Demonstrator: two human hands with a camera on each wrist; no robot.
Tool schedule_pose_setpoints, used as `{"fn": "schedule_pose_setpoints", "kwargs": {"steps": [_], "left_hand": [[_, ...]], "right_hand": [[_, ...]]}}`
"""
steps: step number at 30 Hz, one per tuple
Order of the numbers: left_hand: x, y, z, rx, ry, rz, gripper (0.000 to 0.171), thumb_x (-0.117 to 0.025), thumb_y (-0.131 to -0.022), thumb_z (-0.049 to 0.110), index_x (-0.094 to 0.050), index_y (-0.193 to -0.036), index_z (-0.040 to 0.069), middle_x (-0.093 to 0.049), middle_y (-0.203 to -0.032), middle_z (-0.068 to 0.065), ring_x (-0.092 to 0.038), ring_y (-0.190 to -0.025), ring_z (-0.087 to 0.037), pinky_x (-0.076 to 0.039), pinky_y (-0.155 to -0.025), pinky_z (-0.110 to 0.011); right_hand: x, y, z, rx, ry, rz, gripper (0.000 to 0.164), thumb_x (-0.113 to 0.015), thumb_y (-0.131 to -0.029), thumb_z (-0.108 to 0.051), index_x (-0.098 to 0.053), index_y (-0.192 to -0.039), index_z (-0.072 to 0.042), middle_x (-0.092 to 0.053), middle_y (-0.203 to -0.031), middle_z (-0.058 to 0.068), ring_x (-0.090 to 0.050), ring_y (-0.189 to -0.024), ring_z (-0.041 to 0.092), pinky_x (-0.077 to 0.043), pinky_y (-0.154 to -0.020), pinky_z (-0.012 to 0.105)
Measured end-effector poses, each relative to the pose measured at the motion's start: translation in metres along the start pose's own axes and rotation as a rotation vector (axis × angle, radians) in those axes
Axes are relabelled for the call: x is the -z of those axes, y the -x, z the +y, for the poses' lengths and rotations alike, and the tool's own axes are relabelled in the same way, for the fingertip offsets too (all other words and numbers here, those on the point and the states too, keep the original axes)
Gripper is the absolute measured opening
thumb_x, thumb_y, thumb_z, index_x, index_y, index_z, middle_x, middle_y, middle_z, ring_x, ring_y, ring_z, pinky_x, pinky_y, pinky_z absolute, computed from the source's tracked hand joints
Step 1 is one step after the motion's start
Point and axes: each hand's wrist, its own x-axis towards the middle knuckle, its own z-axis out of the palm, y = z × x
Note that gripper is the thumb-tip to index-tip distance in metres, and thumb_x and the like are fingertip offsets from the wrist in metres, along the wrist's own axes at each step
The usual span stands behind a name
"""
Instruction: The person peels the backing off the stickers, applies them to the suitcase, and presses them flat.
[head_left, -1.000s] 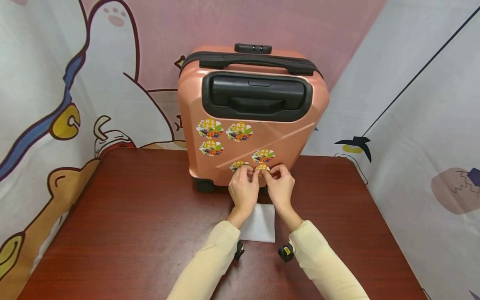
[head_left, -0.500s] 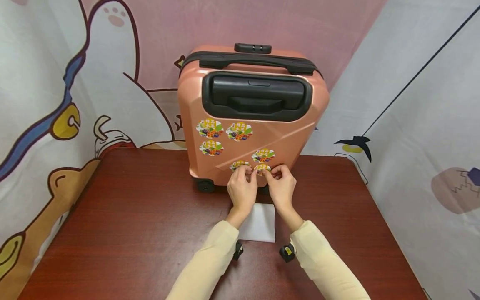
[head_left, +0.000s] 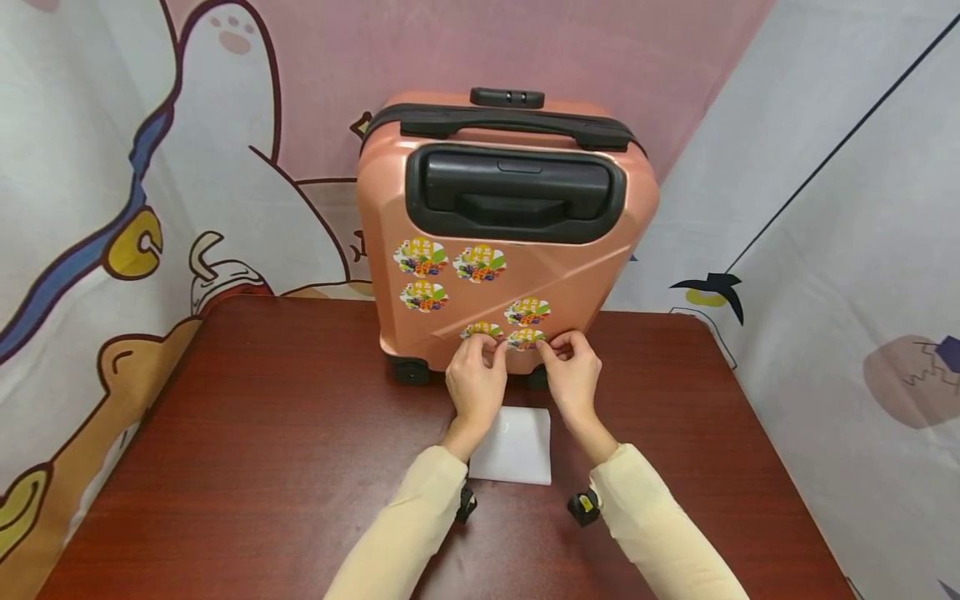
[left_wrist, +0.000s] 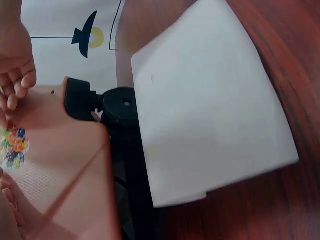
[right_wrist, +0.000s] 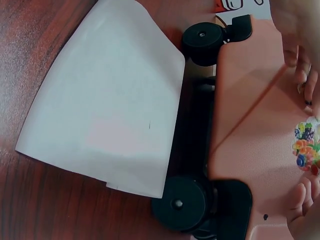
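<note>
An upright salmon-pink suitcase (head_left: 390,317) carries several round fruit stickers on its face. Near its bottom edge is the lowest right sticker (head_left: 527,339), flat against the shell. My left hand (head_left: 477,379) is at that sticker's left edge, fingers loosely bent, partly covering a neighbouring sticker (head_left: 480,330). At the right edge, the thumb of my right hand (head_left: 573,375) touches or nearly touches the sticker. In the right wrist view the fruit print (right_wrist: 306,145) shows between both hands. Neither hand visibly grips anything; some fingertips are hidden.
A white paper sheet (head_left: 513,450) lies on the reddish-brown table (head_left: 262,467) below the hands. The suitcase stands on black wheels (head_left: 410,371), with a black carry handle (head_left: 517,123) on top. A printed cloth (head_left: 315,83) hangs behind it.
My hands have moved apart, the left one leftward and the right one rightward. More of the lowest right sticker and of the white paper now shows. The suitcase stays put.
</note>
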Motion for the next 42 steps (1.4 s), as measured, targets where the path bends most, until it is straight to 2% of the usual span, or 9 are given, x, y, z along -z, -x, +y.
{"fn": "schedule_pose_setpoints", "kwargs": {"steps": [4,12,17,19,24,29,31,36,42], "left_hand": [[0.006,-0.003,-0.005,-0.017,0.068,-0.074,0.016,-0.074,-0.077,0.018,-0.061,-0.074,0.009,-0.057,-0.065,0.0,-0.053,-0.053,-0.01,-0.043,-0.05,-0.026],[0.012,-0.005,-0.011,-0.051,0.218,-0.332,0.011,-0.071,-0.079,0.01,-0.064,-0.086,0.005,-0.062,-0.075,-0.002,-0.055,-0.061,-0.013,-0.046,-0.056,-0.023],[0.014,-0.006,-0.012,0.014,0.32,-0.451,0.019,-0.063,-0.083,0.001,-0.064,-0.102,0.001,-0.067,-0.09,-0.008,-0.061,-0.074,-0.017,-0.05,-0.063,-0.023],[0.015,-0.006,-0.014,0.046,0.356,-0.482,0.021,-0.061,-0.085,-0.001,-0.063,-0.105,0.001,-0.067,-0.094,-0.009,-0.062,-0.079,-0.018,-0.05,-0.066,-0.023],[0.017,-0.007,-0.016,0.078,0.397,-0.511,0.023,-0.058,-0.086,-0.003,-0.063,-0.107,0.001,-0.066,-0.097,-0.01,-0.062,-0.083,-0.02,-0.05,-0.07,-0.024],[0.019,-0.007,-0.018,0.076,0.397,-0.512,0.024,-0.057,-0.086,-0.004,-0.063,-0.108,0.001,-0.067,-0.096,-0.009,-0.062,-0.082,-0.02,-0.05,-0.07,-0.025],[0.019,-0.007,-0.018,0.079,0.398,-0.517,0.024,-0.057,-0.086,-0.005,-0.063,-0.109,0.002,-0.066,-0.097,-0.009,-0.062,-0.081,-0.02,-0.05,-0.07,-0.025],[0.019,-0.007,-0.018,0.082,0.394,-0.525,0.024,-0.056,-0.086,-0.004,-0.063,-0.109,0.002,-0.066,-0.097,-0.009,-0.062,-0.082,-0.019,-0.05,-0.07,-0.025],[0.018,-0.007,-0.019,0.07,0.393,-0.512,0.023,-0.057,-0.085,-0.005,-0.064,-0.107,0.001,-0.066,-0.096,-0.009,-0.062,-0.08,-0.019,-0.05,-0.069,-0.025]], "right_hand": [[0.003,-0.001,0.002,-0.001,-0.01,-0.028,0.019,-0.073,-0.075,-0.01,-0.057,-0.07,-0.002,-0.056,-0.061,0.009,-0.049,-0.056,0.014,-0.037,-0.051,0.018],[0.006,0.001,0.007,-0.033,-0.145,-0.207,0.015,-0.07,-0.08,-0.011,-0.06,-0.077,-0.001,-0.058,-0.063,0.009,-0.056,-0.05,0.017,-0.043,-0.044,0.019],[0.009,0.005,0.001,-0.033,-0.211,-0.314,0.013,-0.066,-0.082,-0.005,-0.06,-0.087,0.006,-0.061,-0.074,0.022,-0.055,-0.053,0.005,-0.047,-0.05,0.02],[0.013,0.006,-0.006,-0.04,-0.257,-0.36,0.013,-0.063,-0.083,0.001,-0.059,-0.091,0.01,-0.062,-0.082,0.027,-0.055,-0.057,0.001,-0.05,-0.054,0.027],[0.017,0.008,-0.013,-0.051,-0.341,-0.44,0.016,-0.057,-0.083,0.011,-0.055,-0.098,0.017,-0.059,-0.095,0.034,-0.06,-0.069,0.006,-0.052,-0.063,0.034],[0.017,0.007,-0.013,-0.028,-0.365,-0.45,0.016,-0.056,-0.082,0.013,-0.055,-0.098,0.017,-0.059,-0.096,0.034,-0.061,-0.084,0.037,-0.049,-0.068,0.021],[0.018,0.007,-0.015,-0.018,-0.361,-0.444,0.016,-0.057,-0.082,0.013,-0.055,-0.097,0.017,-0.06,-0.096,0.033,-0.058,-0.089,0.044,-0.046,-0.07,0.017],[0.023,0.004,-0.027,0.031,-0.326,-0.424,0.016,-0.059,-0.082,0.011,-0.057,-0.097,0.014,-0.063,-0.095,0.028,-0.059,-0.089,0.039,-0.044,-0.071,0.018],[0.026,-0.002,-0.041,0.07,-0.43,-0.417,0.018,-0.056,-0.081,0.015,-0.055,-0.099,0.016,-0.061,-0.097,0.031,-0.055,-0.091,0.046,-0.046,-0.075,0.018]]}}
